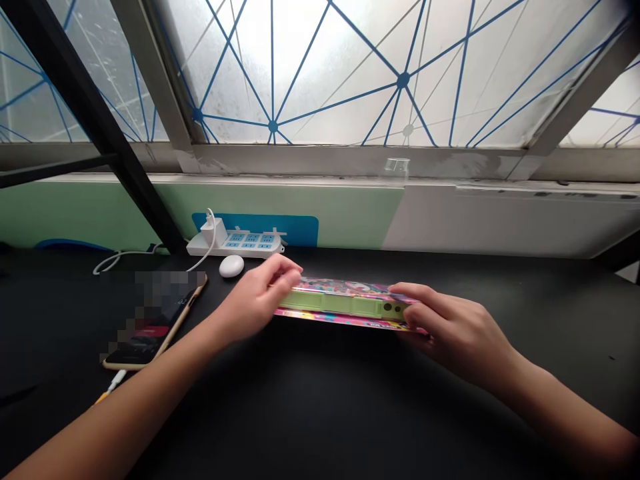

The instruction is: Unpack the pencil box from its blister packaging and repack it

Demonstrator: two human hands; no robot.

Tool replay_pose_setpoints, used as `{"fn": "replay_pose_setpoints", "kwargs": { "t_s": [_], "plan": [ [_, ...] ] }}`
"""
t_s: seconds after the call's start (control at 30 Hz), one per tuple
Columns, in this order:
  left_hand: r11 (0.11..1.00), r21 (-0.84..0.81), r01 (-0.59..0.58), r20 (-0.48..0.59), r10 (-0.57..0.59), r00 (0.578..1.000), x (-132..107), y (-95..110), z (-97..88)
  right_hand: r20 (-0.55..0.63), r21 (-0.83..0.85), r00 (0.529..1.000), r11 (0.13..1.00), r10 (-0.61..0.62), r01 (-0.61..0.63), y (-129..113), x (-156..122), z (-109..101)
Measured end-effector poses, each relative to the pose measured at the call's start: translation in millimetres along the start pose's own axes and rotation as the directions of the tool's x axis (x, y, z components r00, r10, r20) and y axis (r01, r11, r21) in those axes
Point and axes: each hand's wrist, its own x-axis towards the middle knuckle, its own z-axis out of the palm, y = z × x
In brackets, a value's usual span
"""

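Observation:
A flat, colourful pencil case (345,305) is held edge-on above the black desk, its light green side facing me. Bright pink printed patterns show on its upper and lower faces, and two dark round spots mark the green side near the right end. My left hand (263,293) grips the left end, thumb and fingers closed around the corner. At the opposite end my right hand (445,327) has its fingers on top and over the side, with the thumb mostly hidden beneath. The case looks closed.
A phone (165,327) with a cable plugged in lies left of my left forearm. Behind it are a white earbud case (231,267) and a white power strip (250,243) with a charger (214,231). A black slanted post (105,127) rises at left, before the window.

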Motion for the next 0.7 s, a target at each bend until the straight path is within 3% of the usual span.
{"fn": "replay_pose_setpoints", "kwargs": {
  "t_s": [0.07,0.2,0.27,0.37,0.47,0.6,0.7],
  "plan": [
    [0.982,0.188,0.004,0.117,-0.027,0.993,0.3,-1.6,-5.5,0.002,0.027,1.000,0.999,-0.027,0.027,-1.7,0.1,1.6],
    [0.842,0.512,-0.167,0.291,0.013,0.957,-1.6,-11.7,-11.9,0.005,0.082,0.993,0.990,-0.116,0.115,-6.6,1.2,7.2],
    [0.783,0.580,-0.224,0.341,0.016,0.940,-2.9,-17.3,-12.0,0.021,0.095,0.990,0.986,-0.141,0.138,-10.0,1.5,11.0],
    [0.762,0.599,-0.247,0.374,0.006,0.927,-4.1,-23.2,-8.1,0.075,0.120,0.985,0.982,-0.152,0.143,-12.1,0.7,16.5],
    [0.748,0.618,-0.244,0.378,-0.010,0.926,-3.7,-25.3,-2.9,0.145,0.204,0.984,0.976,-0.101,0.070,-8.1,-0.4,19.8],
    [0.723,0.638,-0.266,0.391,-0.006,0.920,-2.8,-25.0,-0.5,0.262,0.378,0.964,0.914,0.049,-0.149,-0.2,0.6,19.5],
    [0.713,0.636,-0.297,0.406,0.018,0.914,-3.2,-24.5,-0.8,0.222,0.369,0.964,0.902,0.150,-0.225,5.0,0.7,21.6]
  ]
}}
